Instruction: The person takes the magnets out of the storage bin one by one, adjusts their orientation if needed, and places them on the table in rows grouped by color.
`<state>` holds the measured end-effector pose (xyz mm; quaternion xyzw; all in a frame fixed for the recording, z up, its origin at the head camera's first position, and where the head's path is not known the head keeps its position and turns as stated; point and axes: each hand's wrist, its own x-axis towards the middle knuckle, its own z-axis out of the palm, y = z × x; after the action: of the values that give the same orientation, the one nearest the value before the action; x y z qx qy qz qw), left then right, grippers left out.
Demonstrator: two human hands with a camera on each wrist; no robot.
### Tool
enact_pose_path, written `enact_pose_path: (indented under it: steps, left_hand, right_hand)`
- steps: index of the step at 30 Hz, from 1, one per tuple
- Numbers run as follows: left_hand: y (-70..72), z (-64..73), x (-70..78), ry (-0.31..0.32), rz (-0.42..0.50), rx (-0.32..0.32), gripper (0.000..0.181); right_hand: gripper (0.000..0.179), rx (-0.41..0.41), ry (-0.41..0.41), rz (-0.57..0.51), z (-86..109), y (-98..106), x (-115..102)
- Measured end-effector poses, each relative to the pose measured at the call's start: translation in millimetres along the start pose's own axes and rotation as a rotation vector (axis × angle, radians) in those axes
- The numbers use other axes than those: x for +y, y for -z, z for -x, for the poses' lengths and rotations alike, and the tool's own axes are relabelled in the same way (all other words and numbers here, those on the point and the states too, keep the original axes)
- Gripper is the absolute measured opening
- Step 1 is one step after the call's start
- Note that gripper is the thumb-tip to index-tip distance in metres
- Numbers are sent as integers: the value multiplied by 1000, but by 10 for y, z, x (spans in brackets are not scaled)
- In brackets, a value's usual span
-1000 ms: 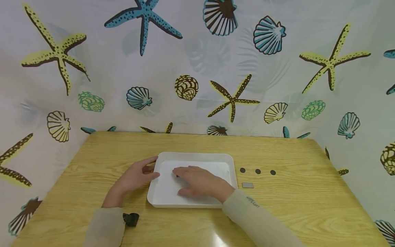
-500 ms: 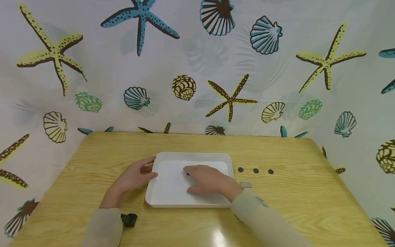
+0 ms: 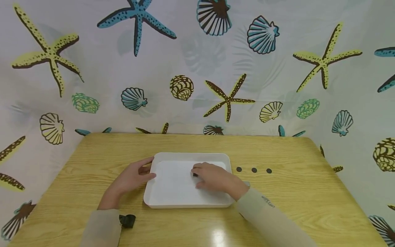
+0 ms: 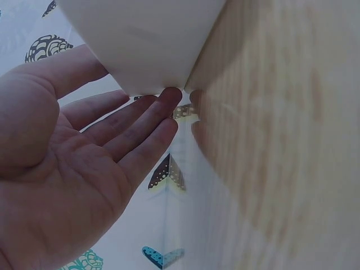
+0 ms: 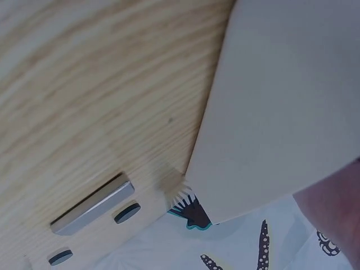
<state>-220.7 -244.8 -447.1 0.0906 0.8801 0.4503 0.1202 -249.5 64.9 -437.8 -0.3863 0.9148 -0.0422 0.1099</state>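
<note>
A shallow white tray (image 3: pixel 172 192) lies on the wooden table. My left hand (image 3: pixel 131 178) is at the tray's left side, thumb and fingertips spread along its wall. In the left wrist view, the fingers of the left hand (image 4: pixel 79 163) are extended, tips right at the tray's outer wall (image 4: pixel 140 50). Inside the tray, my right hand (image 3: pixel 213 178) pinches a small dark piece with a pale lower edge (image 3: pixel 195 175), mostly hidden under the fingers. Only a bit of the right hand (image 5: pixel 337 208) shows beyond the tray wall (image 5: pixel 281 112) in the right wrist view.
To the tray's right, three small black discs (image 3: pixel 254 170) lie in a row. A flat silver bar (image 3: pixel 247 184) is partly covered by the right wrist; the right wrist view shows this bar (image 5: pixel 93 205) fully. A shell-and-starfish cloth (image 3: pixel 172 113) hangs behind the table (image 3: pixel 277 206).
My right hand has slid rightward across the tray, the dark piece moving along with it. The left hand keeps its place at the tray. The whole head view has shifted slightly left.
</note>
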Motion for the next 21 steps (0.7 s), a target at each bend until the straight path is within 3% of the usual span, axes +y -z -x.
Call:
enact_pose_path:
  steps: [6,11,21]
  left_hand:
    - [1,-2,-13,3,-7,6,73]
    - [-1,2,-7,7,-11,5,73]
    - [0,-6,-25,1,-19,8,74]
  right_hand:
    - [31,26,8,35,23,19,41]
    - [21,44,-42,24,29,15,66]
    - [8,77,-109,-61,21,-2,138]
